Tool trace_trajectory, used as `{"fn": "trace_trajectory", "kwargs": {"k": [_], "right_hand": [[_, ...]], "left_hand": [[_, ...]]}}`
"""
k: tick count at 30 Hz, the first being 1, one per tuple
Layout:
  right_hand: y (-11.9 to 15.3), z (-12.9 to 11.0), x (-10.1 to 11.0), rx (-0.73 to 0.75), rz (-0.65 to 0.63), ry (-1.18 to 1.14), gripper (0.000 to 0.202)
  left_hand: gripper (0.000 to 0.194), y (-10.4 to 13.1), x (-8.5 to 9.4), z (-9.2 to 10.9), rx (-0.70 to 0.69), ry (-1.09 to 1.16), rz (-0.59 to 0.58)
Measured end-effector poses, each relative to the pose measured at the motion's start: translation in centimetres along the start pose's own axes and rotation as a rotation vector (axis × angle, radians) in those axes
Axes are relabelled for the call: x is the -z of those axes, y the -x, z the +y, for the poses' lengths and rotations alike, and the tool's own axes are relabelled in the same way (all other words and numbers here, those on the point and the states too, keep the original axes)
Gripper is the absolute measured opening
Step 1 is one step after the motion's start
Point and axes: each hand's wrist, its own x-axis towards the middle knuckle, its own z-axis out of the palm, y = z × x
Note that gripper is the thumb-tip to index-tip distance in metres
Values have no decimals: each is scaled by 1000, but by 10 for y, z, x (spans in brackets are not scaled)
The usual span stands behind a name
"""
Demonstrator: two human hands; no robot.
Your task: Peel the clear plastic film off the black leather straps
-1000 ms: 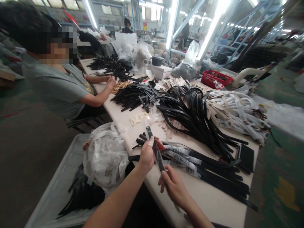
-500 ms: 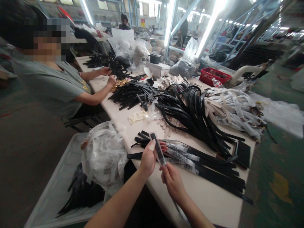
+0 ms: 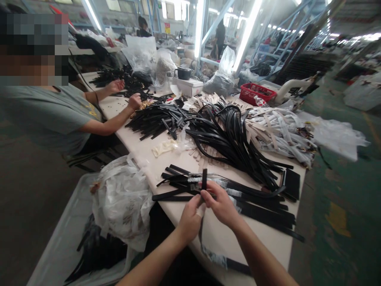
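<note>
A black strap point(image 3: 204, 178) stands up between my two hands, its end above my fingers. My left hand point(image 3: 191, 216) is closed on it from below, a pale wrap on one finger. Just above and to the right, my right hand point(image 3: 218, 200) pinches the same strap. From under my hands the strap hangs down and curves right, with clear plastic film point(image 3: 216, 257) round part of it. Behind my hands, several black straps point(image 3: 262, 212), partly wrapped in film, lie on the pale table point(image 3: 268, 249).
A pile of long black straps point(image 3: 217, 135) lies beyond, near a red basket point(image 3: 257, 94). At the left, a seated person point(image 3: 50, 115) works with small parts. A white plastic bag point(image 3: 119, 198) rests on a grey bin point(image 3: 56, 234).
My right hand has moved up to the strap's top end, and my left hand has gone lower. The strap now stands more upright. The camera view has shifted right.
</note>
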Motion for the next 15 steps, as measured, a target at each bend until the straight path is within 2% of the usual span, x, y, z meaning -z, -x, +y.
{"fn": "trace_trajectory", "kwargs": {"k": [3, 5, 7, 9, 12, 15], "right_hand": [[-16, -23, 3, 30, -71, 4, 37], [-18, -31, 8, 11, -66, -10, 40], [-16, -34, 20, 21, -34, -29, 39], [-12, -34, 43, 26, 97, -59, 35], [0, -31, 86, -34, 418, -190, 28], [17, -24, 127, -35, 663, -338, 29]], "left_hand": [[22, -1, -12, 6, 26, 65, -18], [22, -2, -16, 8, 26, 54, -50], [30, -3, -14, 11, 13, -17, -137], [32, -6, -8, 14, 5, -102, -239], [30, -15, 4, 17, 27, -208, -377], [29, -24, 10, 31, 37, -286, -444]]}}
